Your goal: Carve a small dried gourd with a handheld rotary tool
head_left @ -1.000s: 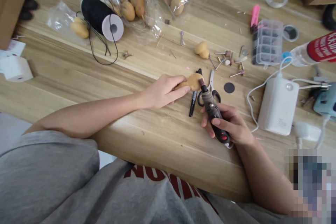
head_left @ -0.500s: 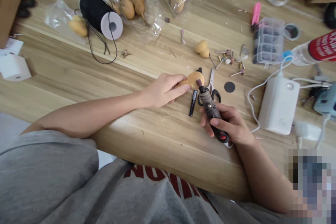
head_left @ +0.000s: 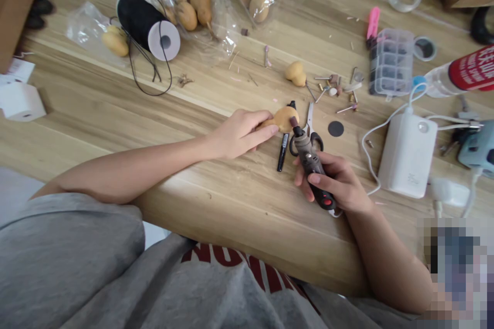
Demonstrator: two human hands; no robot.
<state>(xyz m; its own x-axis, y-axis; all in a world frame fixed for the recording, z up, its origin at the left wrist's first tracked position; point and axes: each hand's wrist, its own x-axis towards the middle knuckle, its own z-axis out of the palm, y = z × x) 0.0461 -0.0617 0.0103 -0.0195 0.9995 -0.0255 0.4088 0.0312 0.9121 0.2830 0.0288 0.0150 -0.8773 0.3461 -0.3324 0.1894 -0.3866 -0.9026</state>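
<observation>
Pinched by its narrow neck, a small tan gourd [head_left: 285, 118] is in my left hand [head_left: 247, 133], its round end pointing right. My right hand [head_left: 339, 185] is wrapped around a dark grey rotary tool [head_left: 313, 167] with a red switch. The tool's brown cylindrical bit [head_left: 294, 122] is at the gourd's round end; whether they touch I cannot tell. Under and beside the tool lie black-handled scissors [head_left: 310, 118] and a black marker pen [head_left: 283, 153], both partly covered.
Rotary bits [head_left: 332, 91], a small gourd [head_left: 295, 73] and a black disc [head_left: 335, 128] lie beyond my hands. On the right are a white power bank [head_left: 408, 157] with cables, a compartment box [head_left: 393, 61] and a bottle [head_left: 469, 73]. A black cord spool [head_left: 135, 18] and bagged gourds [head_left: 200, 2] lie farther back.
Both hands keep nearly the same pose, with the bit still at the gourd's round end. The view has shifted slightly, moving the items on the right a little leftward.
</observation>
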